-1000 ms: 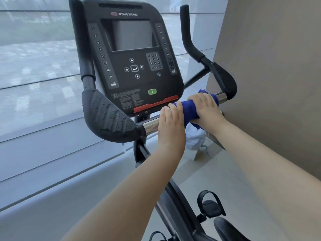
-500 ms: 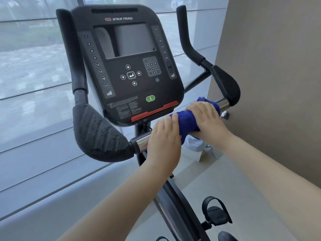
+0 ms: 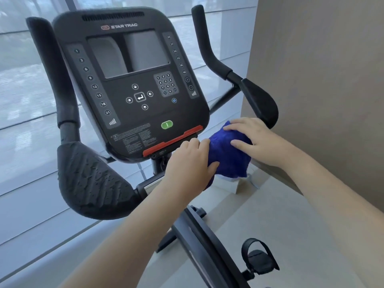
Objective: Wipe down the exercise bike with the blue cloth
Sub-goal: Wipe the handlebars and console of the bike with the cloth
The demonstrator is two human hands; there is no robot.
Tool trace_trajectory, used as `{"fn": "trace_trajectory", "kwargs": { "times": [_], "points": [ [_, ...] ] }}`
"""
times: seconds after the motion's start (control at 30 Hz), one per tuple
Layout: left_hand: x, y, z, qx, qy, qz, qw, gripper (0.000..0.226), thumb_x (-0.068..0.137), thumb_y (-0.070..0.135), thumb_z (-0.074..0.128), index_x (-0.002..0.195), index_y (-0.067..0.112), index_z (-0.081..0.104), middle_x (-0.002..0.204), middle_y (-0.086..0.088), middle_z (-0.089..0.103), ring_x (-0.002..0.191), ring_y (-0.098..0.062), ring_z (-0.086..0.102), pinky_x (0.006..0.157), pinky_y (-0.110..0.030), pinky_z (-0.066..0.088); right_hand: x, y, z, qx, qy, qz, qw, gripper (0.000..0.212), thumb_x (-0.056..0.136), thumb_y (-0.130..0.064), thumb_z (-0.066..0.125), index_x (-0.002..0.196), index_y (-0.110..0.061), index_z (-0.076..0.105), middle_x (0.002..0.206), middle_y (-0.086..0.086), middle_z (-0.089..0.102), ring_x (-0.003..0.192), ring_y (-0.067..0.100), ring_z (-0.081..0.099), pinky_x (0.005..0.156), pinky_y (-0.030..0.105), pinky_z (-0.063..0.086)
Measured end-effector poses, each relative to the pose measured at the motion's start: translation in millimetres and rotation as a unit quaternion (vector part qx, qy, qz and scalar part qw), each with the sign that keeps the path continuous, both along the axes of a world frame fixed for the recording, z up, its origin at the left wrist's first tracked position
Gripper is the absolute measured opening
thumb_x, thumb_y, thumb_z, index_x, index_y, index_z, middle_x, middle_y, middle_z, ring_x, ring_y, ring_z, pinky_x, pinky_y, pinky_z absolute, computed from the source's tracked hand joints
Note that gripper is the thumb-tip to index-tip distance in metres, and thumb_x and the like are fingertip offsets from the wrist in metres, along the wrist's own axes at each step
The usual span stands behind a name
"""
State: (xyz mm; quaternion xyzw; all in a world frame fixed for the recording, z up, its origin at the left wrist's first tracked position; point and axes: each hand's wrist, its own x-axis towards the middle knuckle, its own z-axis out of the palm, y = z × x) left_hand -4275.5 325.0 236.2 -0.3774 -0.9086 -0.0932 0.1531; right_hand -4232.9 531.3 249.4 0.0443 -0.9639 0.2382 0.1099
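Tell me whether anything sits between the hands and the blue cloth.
Nothing visible does: the left hand grips one edge of the fuzzy blue cloth, and the right hand presses directly on top of it.

1. Black plastic console (image 3: 133, 90) sits between the left black rubber elbow pad (image 3: 91, 179) and the right elbow pad (image 3: 259, 102).
2. Crumpled blue cloth (image 3: 228, 161) is just below-right of it, left hand (image 3: 187, 163) gripping its left end, right hand (image 3: 257, 140) on top.
3. Black strapped pedal (image 3: 259, 260): way down, lower right.
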Motion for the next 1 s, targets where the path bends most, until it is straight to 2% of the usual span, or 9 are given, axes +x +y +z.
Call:
{"fn": "trace_trajectory", "kwargs": {
  "times": [0.07,0.2,0.37,0.5,0.63,0.8,0.9,1.0],
  "points": [
    [-1.1,-1.8,-3.7,0.007,0.023,0.0,1.0,0.039,0.093,0.04,0.05,0.12,0.013,0.052,0.104,-0.005,0.056,0.092,-0.024,0.051,0.08,-0.034,0.042,-1.8,-0.7,-4.3,0.02,0.003,-0.013,1.0,0.036,0.098,-0.03,0.048,0.133,-0.036,0.048,0.133,-0.013,0.048,0.126,0.011,0.034,0.109,0.033,0.03],
    [-1.7,-2.3,-15.3,0.026,0.112,0.009,0.993,0.03,0.086,0.036,0.055,0.096,0.008,0.062,0.079,-0.007,0.054,0.069,-0.025,0.05,0.059,-0.037,0.044,0.8,-10.1,-5.5,-0.003,0.071,-0.026,0.997,0.029,0.096,-0.024,0.053,0.124,-0.03,0.059,0.118,-0.007,0.057,0.114,0.014,0.042,0.104,0.033,0.033],
    [2.0,-15.3,-15.0,0.025,0.164,0.018,0.986,0.031,0.085,0.039,0.048,0.088,0.01,0.061,0.077,-0.005,0.052,0.066,-0.023,0.046,0.057,-0.033,0.037,0.2,-27.4,-8.3,0.038,0.112,-0.033,0.992,0.026,0.095,-0.017,0.055,0.118,-0.023,0.063,0.112,-0.001,0.059,0.106,0.017,0.044,0.092,0.021,0.027],
    [7.2,-33.6,-14.3,0.006,0.175,0.027,0.984,0.03,0.086,0.039,0.05,0.09,0.012,0.06,0.079,-0.004,0.052,0.068,-0.024,0.047,0.058,-0.035,0.039,4.3,-40.5,-15.0,0.035,0.14,-0.018,0.989,0.026,0.095,-0.015,0.055,0.119,-0.02,0.063,0.111,-0.002,0.059,0.103,0.018,0.044,0.091,0.018,0.027],
    [13.3,-58.1,-11.7,-0.019,0.171,0.042,0.984,0.043,0.089,0.043,0.033,0.095,0.013,0.062,0.081,-0.003,0.054,0.07,-0.024,0.05,0.059,-0.035,0.042,3.7,-58.0,-19.9,0.022,0.144,0.023,0.989,0.026,0.095,-0.015,0.054,0.119,-0.02,0.063,0.111,-0.003,0.061,0.102,0.014,0.045,0.092,0.016,0.028],
    [23.9,-85.2,-10.2,-0.038,0.165,0.042,0.985,0.049,0.091,0.043,0.03,0.107,0.009,0.062,0.09,-0.006,0.058,0.078,-0.027,0.054,0.068,-0.041,0.049,0.1,-76.9,-20.4,-0.002,0.154,0.065,0.986,0.03,0.094,-0.022,0.045,0.117,-0.021,0.064,0.11,-0.008,0.062,0.099,0.006,0.044,0.092,0.006,0.026],
    [29.1,-99.3,-9.3,-0.053,0.183,0.044,0.981,0.046,0.094,0.04,0.033,0.11,0.008,0.062,0.095,-0.007,0.059,0.083,-0.028,0.056,0.072,-0.041,0.047,-1.5,-86.4,-21.5,-0.001,0.172,0.088,0.981,0.029,0.094,-0.021,0.046,0.116,-0.019,0.064,0.108,-0.006,0.062,0.098,0.006,0.044,0.093,0.007,0.026],
    [34.8,-115.1,-6.5,-0.048,0.214,0.052,0.974,0.042,0.097,0.037,0.034,0.111,0.009,0.063,0.101,-0.006,0.061,0.088,-0.027,0.058,0.078,-0.036,0.041,-4.9,-100.1,-22.6,-0.004,0.194,0.105,0.975,0.028,0.094,-0.021,0.046,0.114,-0.016,0.064,0.108,-0.001,0.063,0.101,0.014,0.05,0.095,0.014,0.03]
  ]
}}
